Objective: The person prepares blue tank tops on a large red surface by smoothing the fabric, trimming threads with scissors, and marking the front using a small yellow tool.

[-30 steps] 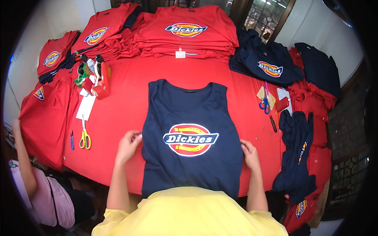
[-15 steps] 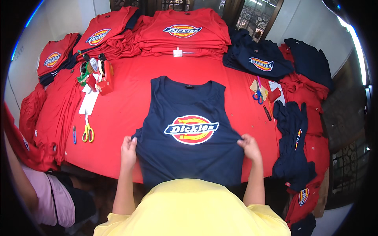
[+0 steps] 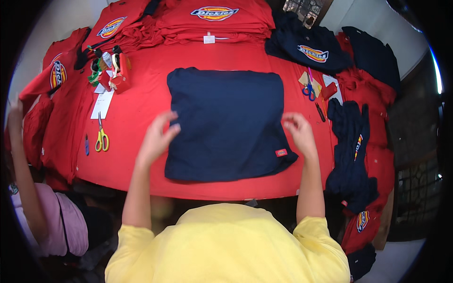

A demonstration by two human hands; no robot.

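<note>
A navy sleeveless shirt lies folded into a rough square in the middle of the red-covered table. Its large chest print is hidden under the fold, and a small red label shows near its lower right corner. My left hand is at the shirt's left edge with thumb and fingers apart, the fingertips right by the cloth. On the opposite edge, my right hand has its fingers loosely curved and spread, nothing between them.
Yellow-handled scissors, a small blue tool and a red tape dispenser lie to the left. Blue scissors are at right. Stacked red shirts line the back. A person in pink handles a red shirt.
The navy shirt's lower part has been folded up and away over its front, covering the print. Both hands have let go of the cloth. The person at left has lifted a red shirt.
</note>
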